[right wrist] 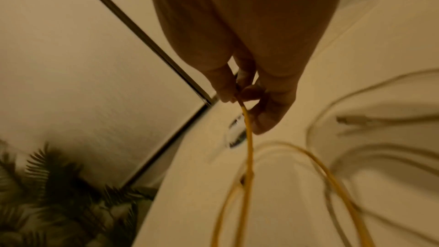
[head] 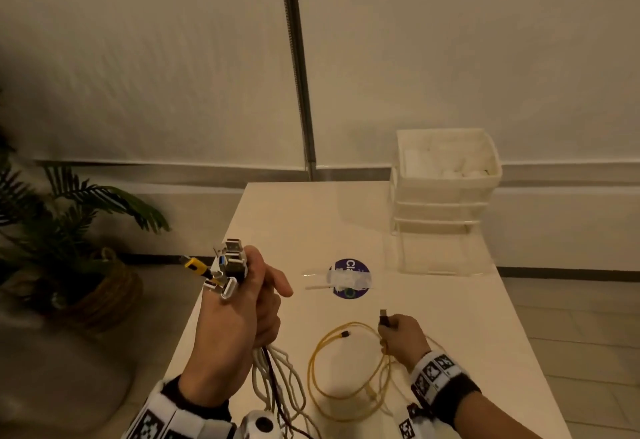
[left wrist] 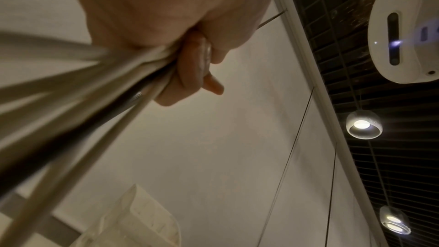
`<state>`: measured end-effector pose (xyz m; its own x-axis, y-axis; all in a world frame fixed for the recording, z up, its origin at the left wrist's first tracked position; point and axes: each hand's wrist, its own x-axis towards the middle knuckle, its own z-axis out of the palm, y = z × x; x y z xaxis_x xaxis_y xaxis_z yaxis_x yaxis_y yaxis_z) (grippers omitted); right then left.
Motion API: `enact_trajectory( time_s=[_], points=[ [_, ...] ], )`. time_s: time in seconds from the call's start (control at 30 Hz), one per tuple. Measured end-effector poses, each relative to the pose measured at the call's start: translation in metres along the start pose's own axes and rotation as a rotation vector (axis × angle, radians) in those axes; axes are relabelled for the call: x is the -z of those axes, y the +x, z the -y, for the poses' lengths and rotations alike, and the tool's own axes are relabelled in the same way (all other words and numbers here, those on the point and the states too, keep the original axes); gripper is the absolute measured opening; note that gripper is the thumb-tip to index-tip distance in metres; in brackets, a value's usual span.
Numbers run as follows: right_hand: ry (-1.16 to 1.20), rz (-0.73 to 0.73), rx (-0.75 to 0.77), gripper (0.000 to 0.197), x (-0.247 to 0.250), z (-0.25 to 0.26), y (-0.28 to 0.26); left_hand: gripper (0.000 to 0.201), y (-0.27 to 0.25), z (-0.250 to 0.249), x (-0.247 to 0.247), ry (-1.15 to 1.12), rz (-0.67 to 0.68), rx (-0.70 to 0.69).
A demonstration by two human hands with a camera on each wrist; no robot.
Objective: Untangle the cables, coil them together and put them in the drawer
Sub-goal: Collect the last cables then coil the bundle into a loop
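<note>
My left hand is raised over the table's left edge and grips a bundle of cables, mostly white with one dark. Their plugs stick up above my fist, one of them yellow. The left wrist view shows my fingers curled round the cables. My right hand pinches the yellow cable just below its dark plug. The cable lies in loose loops on the table, its other end inside the loop. In the right wrist view the yellow cable hangs from my fingertips.
A white stacked drawer unit stands at the table's far right. A round purple sticker sits mid-table. A potted plant in a basket stands on the floor to the left. Thin pale cable lies right of the yellow loops.
</note>
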<state>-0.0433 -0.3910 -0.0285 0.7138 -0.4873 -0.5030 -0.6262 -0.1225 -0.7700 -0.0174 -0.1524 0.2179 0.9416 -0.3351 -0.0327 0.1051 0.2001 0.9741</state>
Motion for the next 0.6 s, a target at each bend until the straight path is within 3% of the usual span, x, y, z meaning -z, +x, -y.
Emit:
enact_trajectory(
  time_s=[0.17, 0.33, 0.5, 0.6],
  points=[
    [0.454, 0.041, 0.143, 0.008, 0.054, 0.059, -0.05, 0.05, 0.018, 0.002, -0.016, -0.006, 0.081, 0.033],
    [0.611, -0.02, 0.319, 0.019, 0.1, 0.12, -0.102, 0.048, 0.035, -0.005, -0.034, -0.022, 0.165, 0.042],
    [0.894, 0.1, 0.447, 0.025, 0.128, 0.174, -0.156, 0.049, 0.045, -0.013, -0.047, -0.044, 0.234, 0.06],
    [0.83, 0.146, 0.567, 0.023, 0.122, 0.201, -0.188, 0.052, 0.049, -0.017, -0.056, -0.052, 0.262, 0.067]
  ],
)
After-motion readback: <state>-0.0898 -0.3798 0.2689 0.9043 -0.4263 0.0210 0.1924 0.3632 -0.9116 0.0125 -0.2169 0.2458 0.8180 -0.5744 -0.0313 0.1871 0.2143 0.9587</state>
